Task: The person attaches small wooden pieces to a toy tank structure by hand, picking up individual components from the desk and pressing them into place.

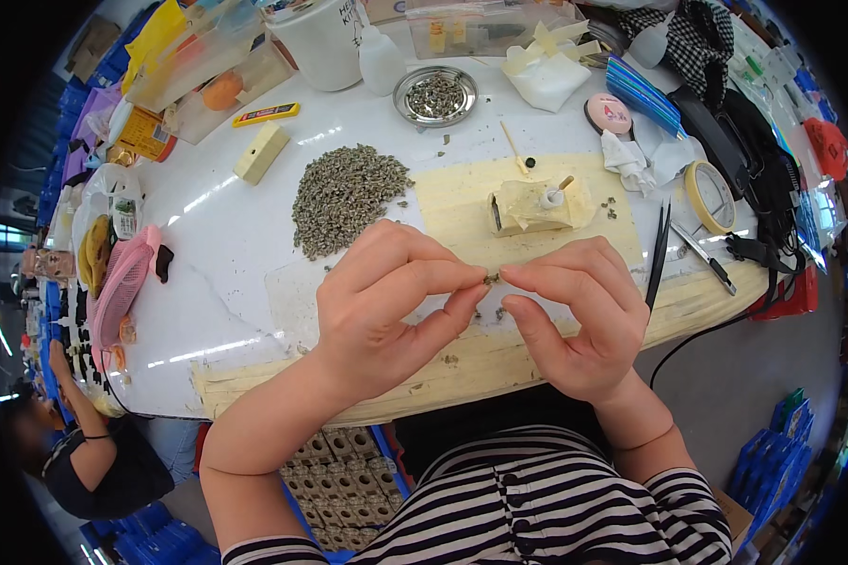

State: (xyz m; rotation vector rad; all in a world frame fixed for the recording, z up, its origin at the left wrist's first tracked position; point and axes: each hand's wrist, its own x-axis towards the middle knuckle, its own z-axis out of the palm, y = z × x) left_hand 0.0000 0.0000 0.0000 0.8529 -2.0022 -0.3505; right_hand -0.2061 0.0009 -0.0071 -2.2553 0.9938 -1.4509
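My left hand [391, 306] is closed in a pinch, thumb and forefinger gripping a small metal part [491, 279] above the table's near edge. Close by on the right, my right hand [589, 311] has its thumb and forefinger apart. Its forefinger tip is at the part's right side; whether it touches cannot be told. A few more small parts lie on the table beneath the fingertips. Beyond my left hand spreads a large heap of small metal parts [349, 198]. Past my right hand stands a tape-covered block [537, 207] with a small stick in it.
A round metal dish [434, 97] of parts stands at the back beside a white squeeze bottle [382, 61]. On the right lie black tweezers [659, 254], a utility knife [705, 259] and a tape roll [710, 197]. A beige block [262, 153] sits left. Another person [94, 452] is at lower left.
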